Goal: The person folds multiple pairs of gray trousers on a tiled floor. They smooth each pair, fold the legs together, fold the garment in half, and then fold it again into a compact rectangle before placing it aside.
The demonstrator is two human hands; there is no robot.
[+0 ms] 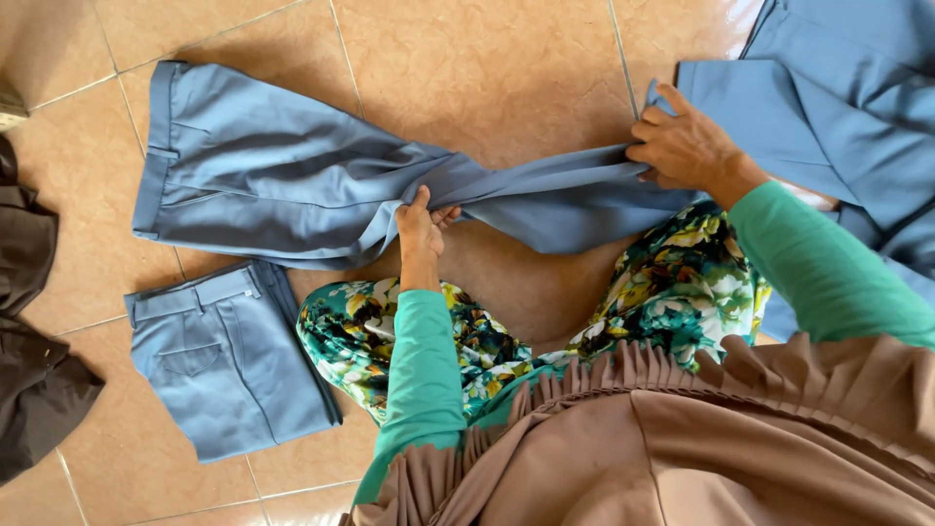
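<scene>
**Blue trousers stretched across a tiled floor**

Your left hand (pixel 421 222) pinches the middle of the blue trousers (pixel 292 185), fingers closed on bunched cloth. Your right hand (pixel 682 146) at 2 o'clock grips the leg end. The trousers lie on the tiled floor (pixel 487 68), waistband toward 10 o'clock. Folded blue trousers (pixel 229 360) rest at 8 o'clock, dark brown cloth (pixel 29 331) at 9, more blue garments (pixel 838 107) at 2.

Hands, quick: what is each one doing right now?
Left hand: closed, pinching the middle of the blue trousers lying on the tiled floor.
Right hand: fingers curled, holding the trousers' leg end.
</scene>
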